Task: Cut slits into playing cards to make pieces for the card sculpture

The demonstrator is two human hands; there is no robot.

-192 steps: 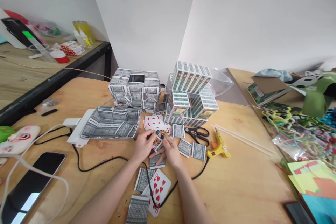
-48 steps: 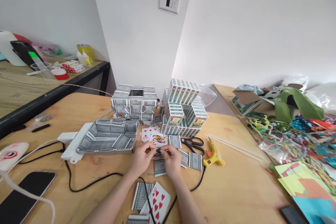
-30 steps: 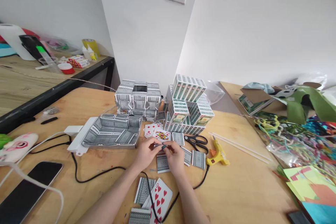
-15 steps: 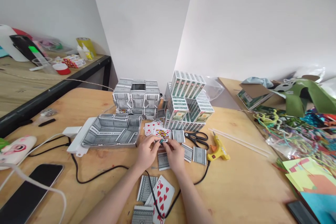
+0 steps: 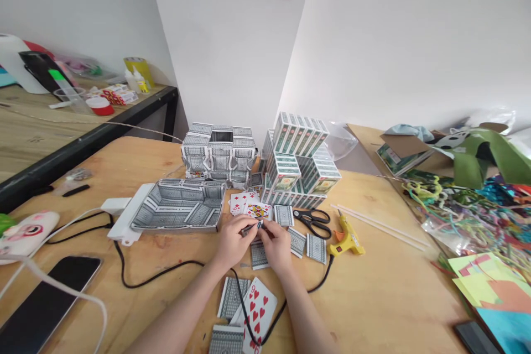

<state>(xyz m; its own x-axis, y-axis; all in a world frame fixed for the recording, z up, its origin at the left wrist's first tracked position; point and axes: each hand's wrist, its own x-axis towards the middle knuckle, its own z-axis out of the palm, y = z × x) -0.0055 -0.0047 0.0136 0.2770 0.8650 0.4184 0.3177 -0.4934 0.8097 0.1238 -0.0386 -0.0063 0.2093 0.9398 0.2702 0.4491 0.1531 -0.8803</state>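
My left hand (image 5: 233,241) and my right hand (image 5: 274,243) meet over the middle of the table, fingertips pinched together. Between them is a small playing card (image 5: 248,229), mostly hidden by the fingers. Folded cards with grey patterned backs lie about the hands: one folded card (image 5: 260,255) just below, another (image 5: 317,248) to the right. Face-up red-suited cards (image 5: 258,209) lie just beyond the fingers. Nearer me, a nine of hearts (image 5: 260,310) lies beside more patterned cards (image 5: 233,297), with a black cord across it.
Behind stand a card-covered box structure (image 5: 219,155), an open card-lined tray (image 5: 178,207) and stacked card boxes (image 5: 296,163). Black scissors (image 5: 313,222) and a yellow glue gun (image 5: 348,237) lie right. A power strip (image 5: 131,215) and phone (image 5: 50,304) are left; craft materials (image 5: 477,215) fill the far right.
The fingers have shifted slightly on the card, and its white edge shows less between them. The whole view has moved a little; the other things stay in place.
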